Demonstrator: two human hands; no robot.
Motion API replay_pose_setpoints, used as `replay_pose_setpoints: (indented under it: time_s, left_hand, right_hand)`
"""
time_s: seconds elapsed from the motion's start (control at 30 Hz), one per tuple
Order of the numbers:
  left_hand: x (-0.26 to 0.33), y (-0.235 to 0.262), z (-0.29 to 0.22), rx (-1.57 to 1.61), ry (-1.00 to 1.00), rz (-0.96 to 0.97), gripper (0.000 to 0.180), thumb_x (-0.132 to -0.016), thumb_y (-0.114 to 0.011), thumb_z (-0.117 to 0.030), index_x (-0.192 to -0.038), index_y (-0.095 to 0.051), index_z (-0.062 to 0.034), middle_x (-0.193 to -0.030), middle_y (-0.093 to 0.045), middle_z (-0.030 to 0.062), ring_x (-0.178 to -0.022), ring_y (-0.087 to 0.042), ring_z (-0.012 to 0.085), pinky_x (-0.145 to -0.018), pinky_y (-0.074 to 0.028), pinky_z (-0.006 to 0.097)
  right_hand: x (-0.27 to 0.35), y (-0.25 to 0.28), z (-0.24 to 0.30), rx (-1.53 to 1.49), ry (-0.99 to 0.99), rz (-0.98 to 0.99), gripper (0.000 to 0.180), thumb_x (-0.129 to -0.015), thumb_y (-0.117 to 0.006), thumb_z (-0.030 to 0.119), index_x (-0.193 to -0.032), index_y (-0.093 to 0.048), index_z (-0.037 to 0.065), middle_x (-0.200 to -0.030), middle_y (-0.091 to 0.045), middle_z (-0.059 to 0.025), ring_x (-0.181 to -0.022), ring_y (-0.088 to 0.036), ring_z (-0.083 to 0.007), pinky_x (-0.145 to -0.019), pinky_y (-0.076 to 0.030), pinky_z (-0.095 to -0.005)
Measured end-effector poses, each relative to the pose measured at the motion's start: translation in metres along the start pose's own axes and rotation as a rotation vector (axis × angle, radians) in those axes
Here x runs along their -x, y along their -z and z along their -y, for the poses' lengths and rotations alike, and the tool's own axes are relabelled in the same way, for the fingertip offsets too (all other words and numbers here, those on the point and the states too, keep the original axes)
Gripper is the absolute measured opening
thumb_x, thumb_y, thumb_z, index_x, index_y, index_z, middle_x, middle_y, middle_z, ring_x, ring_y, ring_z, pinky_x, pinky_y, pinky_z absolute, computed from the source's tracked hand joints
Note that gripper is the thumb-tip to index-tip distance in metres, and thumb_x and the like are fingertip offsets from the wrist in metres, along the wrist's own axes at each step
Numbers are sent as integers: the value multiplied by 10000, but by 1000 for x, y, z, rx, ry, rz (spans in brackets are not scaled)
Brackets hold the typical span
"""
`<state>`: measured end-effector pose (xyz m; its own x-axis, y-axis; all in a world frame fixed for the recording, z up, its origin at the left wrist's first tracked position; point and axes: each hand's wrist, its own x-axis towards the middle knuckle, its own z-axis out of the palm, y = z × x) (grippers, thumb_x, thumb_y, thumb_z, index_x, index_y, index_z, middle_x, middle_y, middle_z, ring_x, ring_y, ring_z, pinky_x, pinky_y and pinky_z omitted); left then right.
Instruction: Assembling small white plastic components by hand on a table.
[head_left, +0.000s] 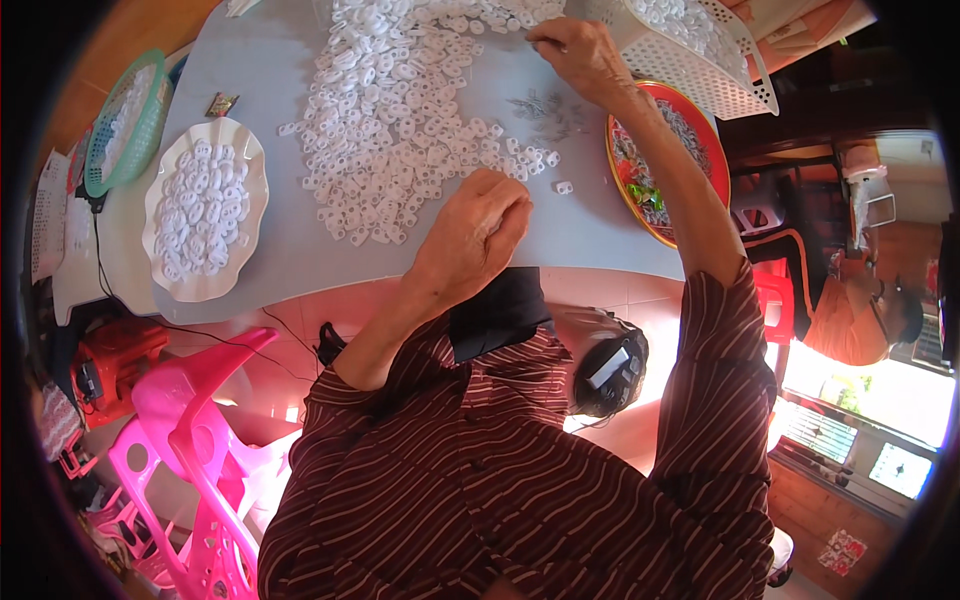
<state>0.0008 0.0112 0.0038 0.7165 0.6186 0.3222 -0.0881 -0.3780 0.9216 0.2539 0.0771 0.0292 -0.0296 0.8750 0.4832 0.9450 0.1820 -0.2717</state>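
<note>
Small white plastic pieces with holes [385, 130] lie in a broad heap across the grey table. Beside the near edge of the heap, my left hand [470, 235] is curled closed over the table's front edge; whatever its fingers may hold is hidden. My right hand [585, 62] reaches over the far right of the table with thumb and fingers pinched together. A small dark sliver shows at its fingertips, too small to name. Thin grey metal pins [548, 115] are scattered below that hand. Under my right forearm stands a red round tray [722, 165] holding many similar grey pieces and something green.
A white scalloped dish [258, 190] with assembled-looking white pieces is at left, near a green basket [150, 140]. A white perforated basket [690, 75] stands far right. A pink plastic chair [190, 430] is lower left. A person in orange [850, 320] is at right.
</note>
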Motion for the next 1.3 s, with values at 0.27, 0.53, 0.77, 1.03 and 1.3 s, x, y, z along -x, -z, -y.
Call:
replay_pose_setpoints:
  time_s: [0.27,0.53,0.77,1.03,1.3]
  left_hand:
    - [0,-1,-3,-33,-16,2,54,-815,-517,-32,-788,-542,8,-731,-529,118,-768,-507,283,-685,-415,352]
    - [0,5,-1,214,-3,-148,108,-883,-516,-96,-866,-567,-3,-739,-574,57,-628,-508,133,-578,-409,272]
    - [-11,45,-17,8,47,-331,127,-889,-526,-104,-907,-583,7,-733,-578,38,-594,-493,73,-554,-406,203]
    - [11,49,-10,-685,-252,21,120,-772,-596,-31,-888,-584,-5,-789,-563,127,-798,-518,295,-740,-443,379]
    - [12,40,-8,-920,-216,100,102,-748,-584,-22,-835,-544,14,-826,-527,150,-863,-490,335,-813,-409,409]
  right_hand:
    - [-15,-26,10,357,101,298,69,-775,-562,33,-793,-619,-2,-791,-637,-160,-790,-633,-337,-659,-518,-416]
    - [-8,-38,4,351,141,117,120,-742,-599,81,-784,-658,-15,-714,-635,-178,-626,-622,-262,-577,-500,-347]
    - [37,27,80,-396,-300,-54,124,-749,-616,88,-788,-662,-21,-762,-675,-125,-688,-637,-146,-625,-506,-265]
    - [138,13,125,-666,-521,-186,159,-764,-667,56,-915,-651,9,-700,-654,-41,-644,-596,-56,-618,-483,-203]
    - [146,7,130,-757,-475,-155,164,-763,-679,52,-917,-651,3,-718,-651,-45,-651,-590,-55,-620,-491,-214]
